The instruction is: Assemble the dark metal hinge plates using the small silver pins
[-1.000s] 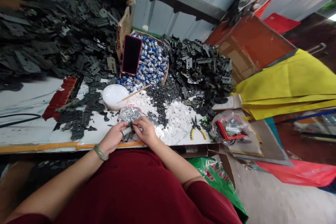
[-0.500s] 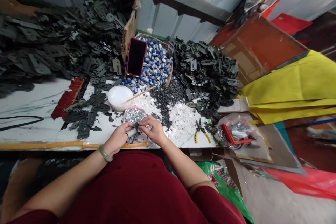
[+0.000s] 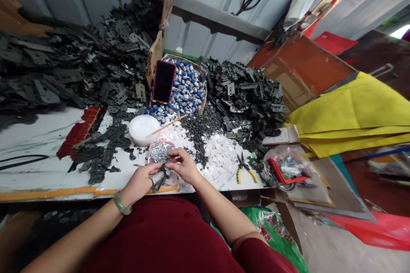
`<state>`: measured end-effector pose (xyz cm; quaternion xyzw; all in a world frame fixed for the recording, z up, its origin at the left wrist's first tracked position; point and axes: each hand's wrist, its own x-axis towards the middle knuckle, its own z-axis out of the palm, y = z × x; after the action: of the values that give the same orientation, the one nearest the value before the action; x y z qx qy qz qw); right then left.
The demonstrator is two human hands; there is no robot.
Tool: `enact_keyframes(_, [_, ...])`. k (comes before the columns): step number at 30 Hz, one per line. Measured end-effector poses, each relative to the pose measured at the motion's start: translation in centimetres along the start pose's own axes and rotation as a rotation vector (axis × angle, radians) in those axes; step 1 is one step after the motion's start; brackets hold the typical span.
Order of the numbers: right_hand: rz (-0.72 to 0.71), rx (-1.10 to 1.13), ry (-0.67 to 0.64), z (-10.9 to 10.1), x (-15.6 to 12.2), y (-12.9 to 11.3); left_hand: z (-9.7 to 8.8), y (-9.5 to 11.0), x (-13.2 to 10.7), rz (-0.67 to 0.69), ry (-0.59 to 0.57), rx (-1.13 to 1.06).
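My left hand (image 3: 140,181) grips a small dark grey plastic part (image 3: 158,178) at the near edge of the worktable (image 3: 38,175). My right hand (image 3: 184,164) is pinched on the top of that same part, fingers pressed together. Just beyond both hands sits a small pink-rimmed dish of shiny metal bits (image 3: 159,151). A green bangle (image 3: 121,203) circles my left wrist.
A white bowl (image 3: 142,128) with a wooden stick stands behind the dish. A phone (image 3: 163,81) leans on a box of blue-white pieces (image 3: 188,89). Heaps of dark plastic parts (image 3: 80,68) fill the back; pliers (image 3: 244,166) and a clear tub (image 3: 286,166) lie right.
The view has shifted slightly. Both hands stay together on the dark part, with my right fingers moving a little toward the dish side.
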<state>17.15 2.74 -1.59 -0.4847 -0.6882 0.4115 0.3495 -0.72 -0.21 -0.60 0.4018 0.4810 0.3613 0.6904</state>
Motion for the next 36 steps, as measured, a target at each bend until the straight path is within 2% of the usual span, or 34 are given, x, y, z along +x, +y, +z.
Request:
enact_keyframes(2, [0.048, 0.007, -0.098, -0.8, 1.1, 0.5, 0.1, 0.4, -0.3, -0.002, -0.060, 0.016])
enact_keyframes(4, [0.084, -0.063, -0.154, -2.1, 3.4, 1.0, 0.3, 0.5, -0.4, -0.005, -0.099, 0.009])
enact_keyframes(5, [0.103, -0.129, -0.138, -3.0, 5.2, 1.2, 0.4, 0.5, -0.4, -0.002, -0.107, 0.000])
enact_keyframes(7, [0.148, -0.341, 0.009, -4.8, 9.4, 1.4, 0.5, 0.3, -0.4, -0.002, -0.097, -0.027])
enact_keyframes(8, [0.191, -0.468, 0.099, -5.7, 11.8, 1.4, 0.4, 0.1, -0.4, -0.006, -0.084, -0.042])
enact_keyframes(10, [0.312, -0.677, 0.170, -7.1, 16.0, 1.1, 0.2, -0.2, -0.3, -0.021, -0.061, -0.070])
enact_keyframes(12, [0.412, -0.821, 0.122, -8.0, 19.0, 0.9, -0.2, -0.5, -0.4, -0.035, -0.048, -0.092])
enact_keyframes(15, [0.410, -0.897, 0.029, -8.6, 20.4, 0.8, -0.8, -0.8, -0.5, -0.043, -0.040, -0.120])
enact_keyframes(18, [0.331, -0.881, 0.015, -8.9, 18.6, 1.2, -1.1, -1.0, -0.4, -0.074, -0.050, -0.163])
enact_keyframes(20, [0.279, -0.754, 0.041, -9.0, 16.4, 1.4, -0.9, -0.9, -0.2, -0.113, -0.055, -0.197])
enact_keyframes(24, [0.316, -0.106, 0.148, -7.3, 10.5, 1.3, 0.1, -0.7, 0.7, -0.176, -0.017, -0.279])
enact_keyframes(26, [0.303, 0.070, 0.106, -5.2, 7.4, 0.7, 0.6, -0.5, 1.1, -0.167, 0.051, -0.318])
enact_keyframes(28, [0.194, -0.006, 0.071, -2.8, 4.7, -0.2, 1.0, -0.4, 1.4, -0.142, 0.148, -0.356])
enact_keyframes(31, [-0.017, -0.248, 0.089, 0.6, 1.8, -1.5, 1.1, -0.5, 1.4, -0.076, 0.273, -0.419])
enact_keyframes(34, [-0.135, -0.418, 0.092, 2.6, 0.5, -2.2, 0.7, -0.5, 1.0, -0.029, 0.319, -0.446])
enact_keyframes(36, [-0.152, -0.407, 0.107, 3.3, 0.1, -2.2, 0.4, -0.5, 0.7, -0.016, 0.329, -0.449])
